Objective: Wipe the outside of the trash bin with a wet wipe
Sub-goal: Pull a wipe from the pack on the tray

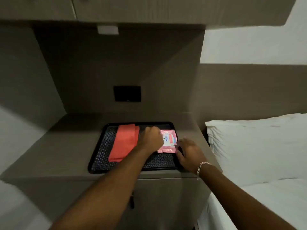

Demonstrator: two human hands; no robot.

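A taupe built-in nightstand (58, 146) sits in a dim alcove under overhead cabinets (116, 9) — black wall panel (127, 93) behind, white-pillowed bed (259, 146) just beside it.

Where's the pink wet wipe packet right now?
The pink wet wipe packet lies on the right side of the black patterned tray, between both hands, right of the folded red cloth.
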